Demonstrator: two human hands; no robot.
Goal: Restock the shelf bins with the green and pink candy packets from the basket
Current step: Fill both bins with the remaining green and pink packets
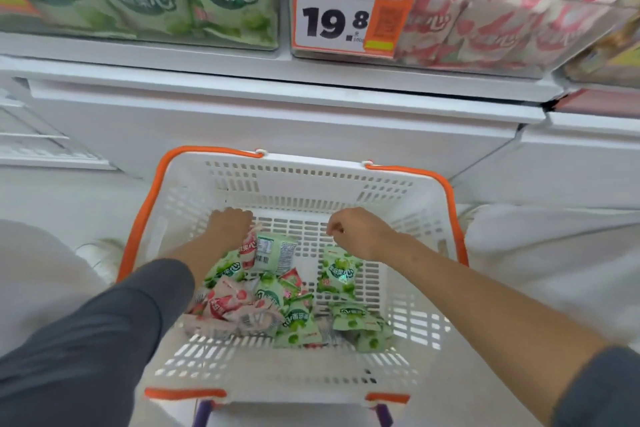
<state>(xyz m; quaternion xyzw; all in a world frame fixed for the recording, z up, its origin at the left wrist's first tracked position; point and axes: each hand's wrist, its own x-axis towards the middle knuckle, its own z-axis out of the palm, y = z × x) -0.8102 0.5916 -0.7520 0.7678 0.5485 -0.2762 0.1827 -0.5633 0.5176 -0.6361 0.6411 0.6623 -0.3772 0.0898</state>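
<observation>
Green candy packets and pink candy packets lie loose and mixed on the floor of the white basket, which has orange handles. Most are heaped toward its left and near side.

The left hand reaches into the basket and touches the top of the heap. Its fingers are bent downward with the tips hidden, so a grip cannot be confirmed. The right hand hovers above a single green packet, its fingers curled into a loose fist.

Above, on the shelf, the left bin contains green packets and the right bin contains pink packets. An orange price tag reading 19.8 is on the right bin's front.
</observation>
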